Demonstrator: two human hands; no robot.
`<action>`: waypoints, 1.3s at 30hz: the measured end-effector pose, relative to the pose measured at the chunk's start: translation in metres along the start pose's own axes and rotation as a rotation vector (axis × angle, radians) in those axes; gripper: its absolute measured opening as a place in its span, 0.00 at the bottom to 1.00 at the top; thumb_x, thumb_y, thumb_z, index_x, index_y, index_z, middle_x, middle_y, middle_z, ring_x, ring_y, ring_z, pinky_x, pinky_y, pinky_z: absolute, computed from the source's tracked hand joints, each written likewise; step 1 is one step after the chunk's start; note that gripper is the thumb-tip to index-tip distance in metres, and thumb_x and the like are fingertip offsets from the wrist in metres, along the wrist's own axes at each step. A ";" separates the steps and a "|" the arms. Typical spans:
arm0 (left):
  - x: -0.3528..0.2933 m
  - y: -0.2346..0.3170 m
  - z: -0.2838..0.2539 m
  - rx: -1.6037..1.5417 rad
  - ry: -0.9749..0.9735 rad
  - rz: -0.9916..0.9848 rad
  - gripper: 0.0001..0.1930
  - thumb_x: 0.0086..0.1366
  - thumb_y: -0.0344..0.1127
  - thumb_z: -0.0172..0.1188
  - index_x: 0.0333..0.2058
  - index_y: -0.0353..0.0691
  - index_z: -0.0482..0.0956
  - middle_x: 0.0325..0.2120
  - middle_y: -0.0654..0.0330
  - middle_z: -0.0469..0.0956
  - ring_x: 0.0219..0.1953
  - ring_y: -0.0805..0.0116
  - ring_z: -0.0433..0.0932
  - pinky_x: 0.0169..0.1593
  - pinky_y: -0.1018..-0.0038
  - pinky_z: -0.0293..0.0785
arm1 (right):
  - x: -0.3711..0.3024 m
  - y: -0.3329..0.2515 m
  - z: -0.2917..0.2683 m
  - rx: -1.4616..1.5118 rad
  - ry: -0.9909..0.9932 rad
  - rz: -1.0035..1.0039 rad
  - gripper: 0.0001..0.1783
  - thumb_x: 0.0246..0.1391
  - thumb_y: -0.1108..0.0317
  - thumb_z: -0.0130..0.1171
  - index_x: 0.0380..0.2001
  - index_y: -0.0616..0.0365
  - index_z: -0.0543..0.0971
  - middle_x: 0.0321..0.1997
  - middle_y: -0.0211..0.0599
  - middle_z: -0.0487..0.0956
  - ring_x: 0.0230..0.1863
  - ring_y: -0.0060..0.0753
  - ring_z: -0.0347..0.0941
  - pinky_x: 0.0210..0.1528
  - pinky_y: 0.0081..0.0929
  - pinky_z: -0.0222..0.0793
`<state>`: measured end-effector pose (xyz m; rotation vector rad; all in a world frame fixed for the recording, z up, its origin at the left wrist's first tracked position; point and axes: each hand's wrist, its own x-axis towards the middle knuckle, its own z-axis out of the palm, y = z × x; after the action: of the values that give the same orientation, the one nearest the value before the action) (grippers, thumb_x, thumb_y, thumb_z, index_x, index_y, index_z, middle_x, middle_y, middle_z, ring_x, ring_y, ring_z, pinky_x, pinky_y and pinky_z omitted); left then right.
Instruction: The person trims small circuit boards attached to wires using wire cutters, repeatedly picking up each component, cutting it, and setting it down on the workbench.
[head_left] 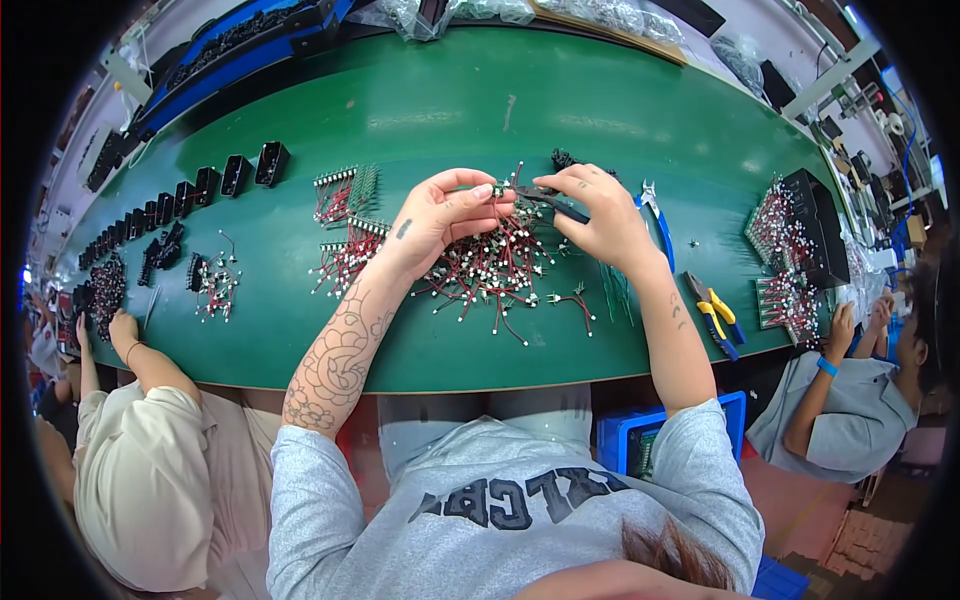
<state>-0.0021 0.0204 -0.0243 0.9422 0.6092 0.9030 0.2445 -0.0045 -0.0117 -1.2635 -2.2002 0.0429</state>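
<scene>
My left hand (445, 215) is closed, its thumb and fingertips pinching a small circuit board (500, 190) with a red wire, partly hidden by the fingers. Dark-handled cutting pliers (560, 206) are gripped in my right hand (608, 218), and their jaws meet the board at my left fingertips. Just below both hands spreads a loose pile of small wired boards (490, 268), with red and black leads and white ends. To the left of my left forearm lie panels of joined boards (350, 195) with wires attached.
Blue-handled cutters (656, 222) and yellow-and-blue pliers (714, 312) lie right of my right arm on the green table (420, 110). Black housings (236, 176) line the left side. A black box (818, 230) stands at right. Co-workers sit on both sides; a blue crate (612, 440) is below.
</scene>
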 end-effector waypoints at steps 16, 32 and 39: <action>0.000 -0.002 0.004 0.115 0.011 0.011 0.13 0.67 0.32 0.62 0.46 0.33 0.75 0.36 0.50 0.83 0.41 0.65 0.85 0.44 0.79 0.83 | -0.001 -0.004 0.003 0.053 -0.029 0.009 0.22 0.39 0.77 0.60 0.43 0.53 0.83 0.37 0.34 0.79 0.37 0.37 0.74 0.43 0.29 0.71; -0.002 0.000 0.010 0.163 0.024 0.031 0.10 0.66 0.29 0.61 0.44 0.34 0.75 0.36 0.48 0.83 0.39 0.64 0.85 0.44 0.76 0.83 | -0.001 -0.006 0.003 0.027 0.031 -0.028 0.20 0.38 0.76 0.61 0.40 0.55 0.84 0.34 0.33 0.80 0.33 0.36 0.74 0.39 0.27 0.71; -0.002 0.001 0.005 0.134 -0.078 0.047 0.08 0.66 0.27 0.61 0.42 0.33 0.75 0.35 0.47 0.84 0.37 0.63 0.85 0.43 0.75 0.84 | -0.001 -0.007 -0.004 0.273 -0.109 0.108 0.19 0.38 0.76 0.60 0.39 0.59 0.84 0.33 0.35 0.82 0.30 0.33 0.73 0.34 0.25 0.69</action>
<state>0.0002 0.0174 -0.0210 1.1113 0.5887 0.8710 0.2407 -0.0099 -0.0068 -1.2468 -2.1266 0.4492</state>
